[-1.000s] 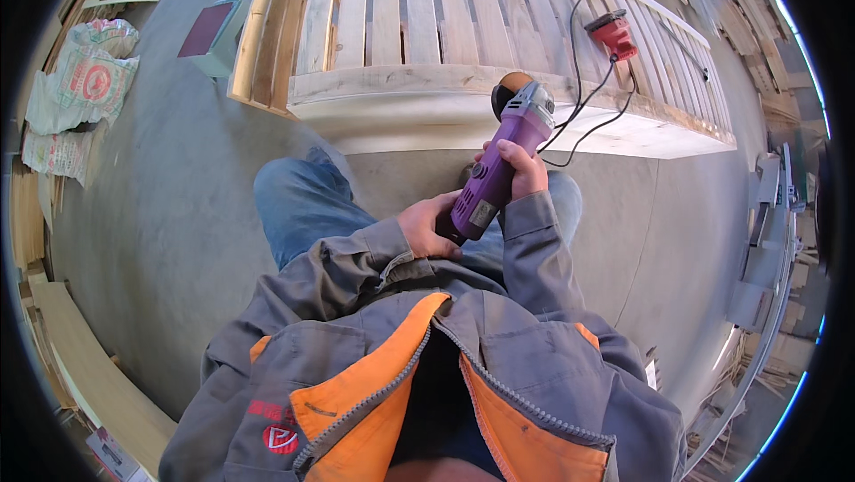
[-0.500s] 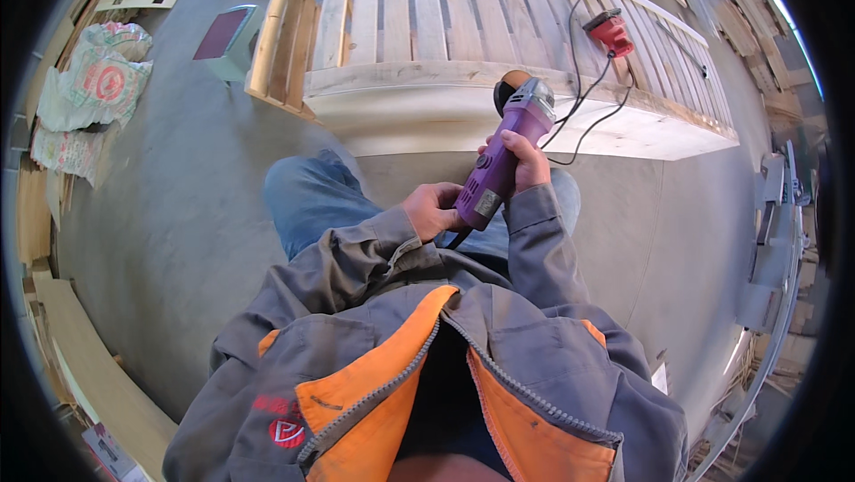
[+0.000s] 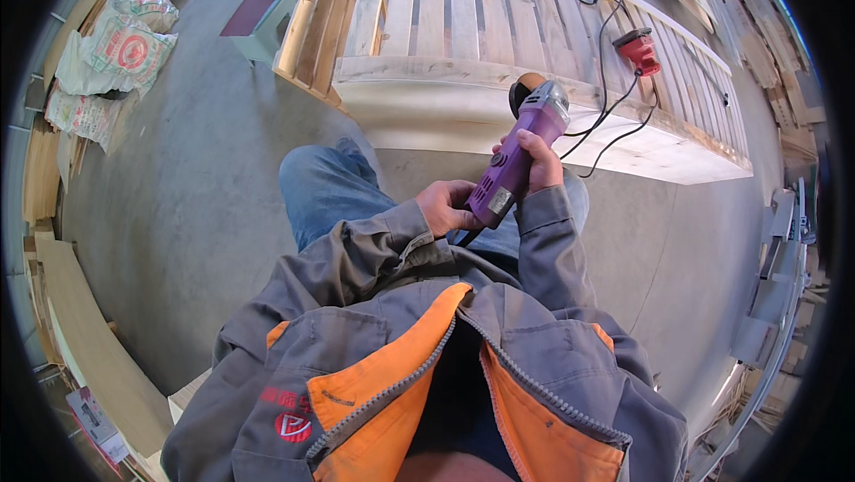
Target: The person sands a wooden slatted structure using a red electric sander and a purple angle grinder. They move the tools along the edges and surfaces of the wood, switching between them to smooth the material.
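The fingers of your right hand (image 3: 541, 166) wrap the purple angle grinder (image 3: 510, 170); those of your left hand (image 3: 443, 208) grasp its rear end. It sits at one o'clock from you, a slatted wooden frame (image 3: 419, 70) beyond at twelve.

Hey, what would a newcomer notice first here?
Probably the purple cylindrical angle grinder near the centre, with the right hand around its body and the left hand at its rear end. Next, the bright orange lining of the open grey jacket below. Farther off, a red power tool sits on the pale slatted wooden frame, upper right.
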`<action>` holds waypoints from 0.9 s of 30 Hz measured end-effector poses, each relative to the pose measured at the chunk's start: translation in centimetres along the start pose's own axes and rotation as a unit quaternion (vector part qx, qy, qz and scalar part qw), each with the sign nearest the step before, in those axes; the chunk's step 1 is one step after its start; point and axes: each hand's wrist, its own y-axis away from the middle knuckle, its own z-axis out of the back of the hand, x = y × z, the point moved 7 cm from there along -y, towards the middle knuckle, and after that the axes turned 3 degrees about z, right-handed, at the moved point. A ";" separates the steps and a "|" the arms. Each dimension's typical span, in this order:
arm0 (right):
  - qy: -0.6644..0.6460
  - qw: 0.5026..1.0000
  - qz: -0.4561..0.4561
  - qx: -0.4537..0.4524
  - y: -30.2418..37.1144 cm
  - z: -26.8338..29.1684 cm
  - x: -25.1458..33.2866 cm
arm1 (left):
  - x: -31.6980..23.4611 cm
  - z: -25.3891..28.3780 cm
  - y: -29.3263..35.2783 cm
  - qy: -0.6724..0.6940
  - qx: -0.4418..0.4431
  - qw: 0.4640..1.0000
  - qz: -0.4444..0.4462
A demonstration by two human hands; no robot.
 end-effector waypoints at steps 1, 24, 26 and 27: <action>-0.006 1.000 -0.002 0.005 0.0 -0.2 0.1 | -0.1 0.0 0.0 -0.002 0.001 1.000 0.000; -0.038 0.999 0.009 0.008 -0.5 0.5 0.0 | 0.8 0.7 -0.1 0.090 0.035 0.995 0.020; -0.050 0.999 -0.001 0.012 -0.4 0.2 0.0 | 1.0 1.0 0.2 0.155 0.049 0.986 0.045; -0.050 0.999 0.001 0.011 -0.4 0.2 0.0 | 1.1 1.0 0.2 0.187 0.056 0.979 0.058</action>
